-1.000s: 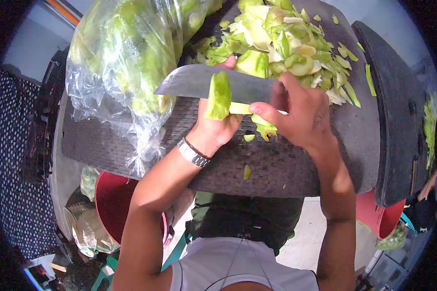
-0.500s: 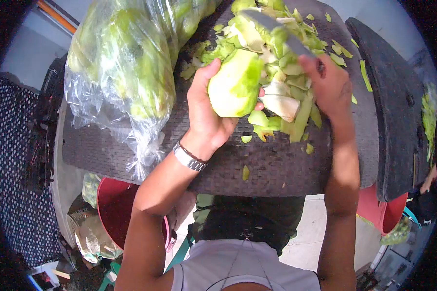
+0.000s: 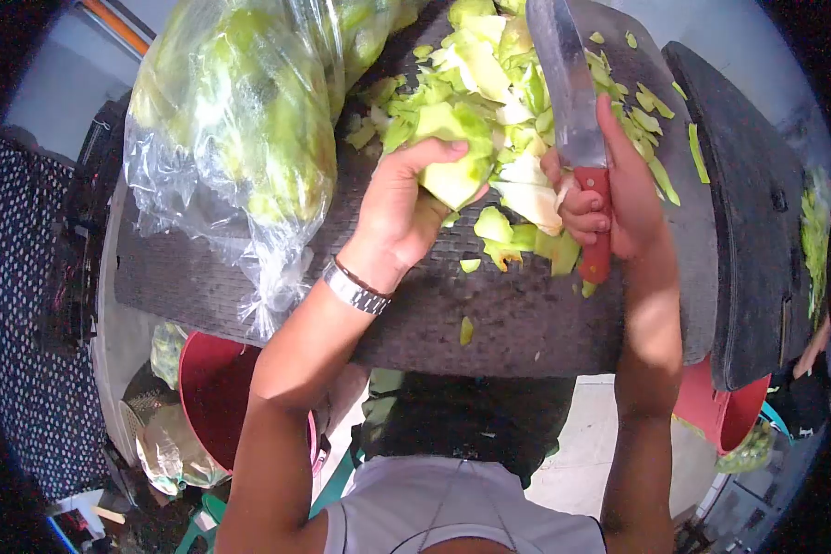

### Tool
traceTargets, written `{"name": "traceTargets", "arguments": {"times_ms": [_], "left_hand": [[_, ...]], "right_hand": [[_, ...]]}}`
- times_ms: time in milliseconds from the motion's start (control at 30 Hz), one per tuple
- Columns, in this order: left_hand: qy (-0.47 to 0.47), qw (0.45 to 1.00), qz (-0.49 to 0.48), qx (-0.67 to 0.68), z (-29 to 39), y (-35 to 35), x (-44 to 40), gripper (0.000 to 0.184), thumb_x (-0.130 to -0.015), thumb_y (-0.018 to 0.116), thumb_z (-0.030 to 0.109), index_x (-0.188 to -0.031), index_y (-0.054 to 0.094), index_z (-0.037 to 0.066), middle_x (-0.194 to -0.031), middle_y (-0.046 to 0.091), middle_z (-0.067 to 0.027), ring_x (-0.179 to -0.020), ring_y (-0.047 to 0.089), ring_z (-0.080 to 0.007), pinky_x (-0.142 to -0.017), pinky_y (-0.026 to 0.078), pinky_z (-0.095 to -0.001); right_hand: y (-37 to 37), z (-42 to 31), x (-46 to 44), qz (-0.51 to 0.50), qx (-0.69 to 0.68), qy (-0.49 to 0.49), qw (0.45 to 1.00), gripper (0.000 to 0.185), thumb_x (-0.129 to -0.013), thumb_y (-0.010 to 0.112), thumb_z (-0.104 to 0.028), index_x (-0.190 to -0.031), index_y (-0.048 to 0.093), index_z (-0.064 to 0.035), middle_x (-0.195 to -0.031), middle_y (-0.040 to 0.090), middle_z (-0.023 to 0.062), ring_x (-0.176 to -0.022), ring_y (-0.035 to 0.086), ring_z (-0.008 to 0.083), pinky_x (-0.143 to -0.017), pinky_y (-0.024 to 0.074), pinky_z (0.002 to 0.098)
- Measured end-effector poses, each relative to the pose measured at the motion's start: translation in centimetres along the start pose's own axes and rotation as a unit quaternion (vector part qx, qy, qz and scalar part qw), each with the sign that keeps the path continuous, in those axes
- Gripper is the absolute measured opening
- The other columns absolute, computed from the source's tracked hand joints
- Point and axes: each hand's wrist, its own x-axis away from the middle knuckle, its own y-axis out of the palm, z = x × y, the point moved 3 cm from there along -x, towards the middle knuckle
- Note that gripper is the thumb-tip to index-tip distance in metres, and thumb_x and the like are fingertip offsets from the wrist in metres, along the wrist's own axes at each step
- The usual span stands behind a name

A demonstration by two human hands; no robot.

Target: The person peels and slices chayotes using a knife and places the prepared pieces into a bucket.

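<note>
Over the table [image 3: 415, 337], hands [image 3: 399, 203] [image 3: 635, 198] grip green fruit [image 3: 457, 180] and knife [image 3: 566, 83].

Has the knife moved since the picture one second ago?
Yes. Judged against the plastic bag, the knife has moved to the person's right, away from the bag.

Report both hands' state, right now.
Left hand: closed around a green fruit.
Right hand: closed around the handle of a knife.
</note>
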Motion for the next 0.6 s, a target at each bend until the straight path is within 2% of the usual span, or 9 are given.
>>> {"name": "traceTargets", "arguments": {"times_ms": [133,200,233,333,367,467,533,567,600], "left_hand": [[0.009,0.999,-0.013,-0.035,-0.2,-0.1,-0.3,0.038,-0.097,0.070,0.027,-0.128,0.063,0.007,-0.116,0.072,-0.0055,-0.103,0.069,-0.0190,-0.087,0.056,-0.0396],[0.042,0.994,-0.004,-0.104,-0.3,-0.4,-0.6,0.039,-0.099,0.068,0.032,-0.130,0.062,0.009,-0.117,0.071,-0.0050,-0.103,0.068,-0.0179,-0.087,0.057,-0.0386],[0.060,0.989,0.002,-0.138,-0.2,-0.5,-0.7,0.040,-0.099,0.067,0.034,-0.130,0.062,0.010,-0.118,0.071,-0.0047,-0.104,0.068,-0.0174,-0.086,0.057,-0.0381],[0.015,1.000,-0.013,-0.023,0.0,0.0,-0.3,0.045,-0.102,0.059,0.043,-0.130,0.062,0.007,-0.119,0.071,-0.0067,-0.105,0.069,-0.0213,-0.092,0.056,-0.0406],[0.004,1.000,-0.009,0.006,-0.1,0.0,-0.4,0.047,-0.103,0.056,0.045,-0.131,0.061,0.007,-0.119,0.071,-0.0078,-0.106,0.069,-0.0232,-0.094,0.055,-0.0413],[-0.005,0.998,0.001,0.067,-0.5,-0.4,-0.6,0.052,-0.105,0.048,0.047,-0.132,0.061,0.005,-0.122,0.071,-0.0110,-0.110,0.069,-0.0282,-0.102,0.052,-0.0435],[0.023,0.997,0.002,0.072,-1.4,-1.7,-0.9,0.051,-0.106,0.046,0.046,-0.133,0.060,0.004,-0.127,0.070,-0.0131,-0.114,0.068,-0.0310,-0.107,0.050,-0.0446],[-0.006,0.995,-0.036,0.095,-2.0,-3.1,-1.9,0.050,-0.107,0.045,0.044,-0.137,0.058,0.005,-0.131,0.068,-0.0138,-0.117,0.067,-0.0309,-0.108,0.050,-0.0448],[-0.011,0.994,-0.045,0.095,-1.5,-2.3,-1.4,0.050,-0.107,0.045,0.044,-0.137,0.058,0.006,-0.131,0.068,-0.0138,-0.117,0.067,-0.0309,-0.108,0.050,-0.0450]], "right_hand": [[-1.1,0.3,-0.3,0.078,0.067,-0.010,0.995,0.074,-0.095,0.049,-0.078,-0.086,0.061,-0.0052,-0.052,0.039,-0.0062,-0.041,0.036,0.0071,-0.039,0.0327,0.0255],[-0.6,0.3,-0.2,0.136,0.271,-0.154,0.940,0.070,-0.095,0.057,-0.073,-0.089,0.062,-0.0025,-0.057,0.047,-0.0027,-0.048,0.044,0.0112,-0.047,0.0398,0.0284],[0.2,0.4,-0.1,0.155,0.337,-0.186,0.910,0.069,-0.094,0.060,-0.070,-0.090,0.063,-0.0014,-0.059,0.050,-0.0008,-0.052,0.047,0.0131,-0.051,0.0425,0.0301],[3.0,0.8,0.4,0.222,0.464,-0.198,0.834,0.063,-0.092,0.070,-0.062,-0.095,0.064,0.0011,-0.065,0.057,0.0054,-0.063,0.055,0.0182,-0.063,0.0489,0.0351],[3.8,0.8,0.6,0.213,0.446,-0.237,0.836,0.063,-0.086,0.075,-0.062,-0.091,0.063,-0.0002,-0.064,0.060,0.0095,-0.062,0.062,0.0229,-0.060,0.0499,0.0391],[4.3,1.5,0.5,0.205,0.566,-0.273,0.750,0.063,-0.081,0.079,-0.062,-0.084,0.060,-0.0023,-0.063,0.062,0.0089,-0.057,0.065,0.0278,-0.057,0.0508,0.0415],[5.0,1.8,0.8,0.179,0.612,-0.324,0.699,0.056,-0.079,0.084,-0.052,-0.082,0.056,-0.0042,-0.061,0.061,0.0073,-0.053,0.063,0.0244,-0.054,0.0496,0.0388],[5.4,2.0,0.9,0.166,0.633,-0.348,0.671,0.054,-0.077,0.087,-0.047,-0.081,0.054,-0.0051,-0.060,0.060,0.0064,-0.051,0.062,0.0228,-0.053,0.0491,0.0375],[5.6,2.1,0.9,0.161,0.629,-0.357,0.671,0.055,-0.076,0.088,-0.047,-0.080,0.053,-0.0059,-0.059,0.060,0.0052,-0.050,0.062,0.0231,-0.052,0.0490,0.0377]]}}
